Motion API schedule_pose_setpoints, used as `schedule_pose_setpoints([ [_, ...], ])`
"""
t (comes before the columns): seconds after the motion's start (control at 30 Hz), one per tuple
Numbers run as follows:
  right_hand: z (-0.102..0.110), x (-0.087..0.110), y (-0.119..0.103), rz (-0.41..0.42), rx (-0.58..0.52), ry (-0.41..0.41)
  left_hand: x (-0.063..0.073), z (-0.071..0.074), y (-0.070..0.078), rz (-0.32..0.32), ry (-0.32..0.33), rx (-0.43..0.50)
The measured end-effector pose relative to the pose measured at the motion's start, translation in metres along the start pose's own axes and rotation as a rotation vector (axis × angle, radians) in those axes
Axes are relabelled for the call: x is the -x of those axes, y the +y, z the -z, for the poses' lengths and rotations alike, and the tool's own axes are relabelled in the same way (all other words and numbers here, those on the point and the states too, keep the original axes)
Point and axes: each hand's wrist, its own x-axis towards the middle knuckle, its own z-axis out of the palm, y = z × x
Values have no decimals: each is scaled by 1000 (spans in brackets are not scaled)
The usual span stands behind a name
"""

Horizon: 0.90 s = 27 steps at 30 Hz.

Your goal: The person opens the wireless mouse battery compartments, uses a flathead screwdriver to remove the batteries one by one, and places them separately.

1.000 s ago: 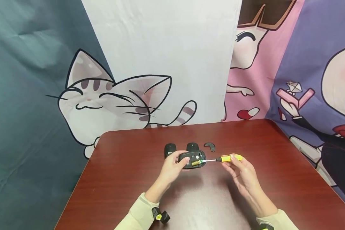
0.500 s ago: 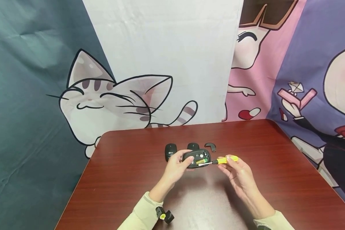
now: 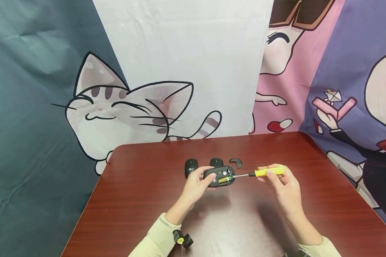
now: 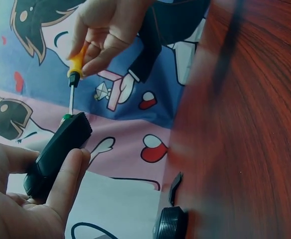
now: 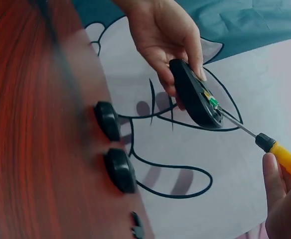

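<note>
My left hand (image 3: 194,184) grips a black computer mouse (image 3: 210,173) above the table, its underside turned up toward me. In the mouse's uncovered compartment lies a green-and-gold battery (image 3: 224,179), one end tipped up in the right wrist view. From the right, my right hand (image 3: 284,185) holds a screwdriver (image 3: 270,171) by its yellow handle. The metal shaft (image 5: 237,123) points left, its tip right at the green end of the battery. Thumb and fingertips pinch the handle (image 4: 77,62) in the left wrist view.
Behind the held mouse, two more black mice stand on the red-brown table (image 3: 141,200): one on the left (image 3: 191,167), one partly hidden (image 3: 216,162). A curved black battery cover (image 3: 236,162) lies to their right. A cartoon-printed cloth (image 3: 212,71) hangs behind.
The screwdriver tip has shifted from over the compartment's near side to the battery's green end. My right hand has drawn back to the right and up. The left hand stays nearly in place.
</note>
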Motion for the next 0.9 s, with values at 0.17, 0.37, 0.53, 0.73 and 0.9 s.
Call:
schedule_pose_setpoints([
  [0.17,-6,3,-8,44,180,-6,0,1,1,-15,-7,-7],
  [0.37,-18,10,-13,143,500,36,3,1,0,-29,2,-19],
  [0.53,-23,13,-10,211,588,34,4,3,2,-66,20,-57],
  [0.73,-18,11,-1,87,209,24,3,5,2,-68,29,-106],
  [0.9,-13,10,6,25,32,32,4,6,3,-49,29,-104],
])
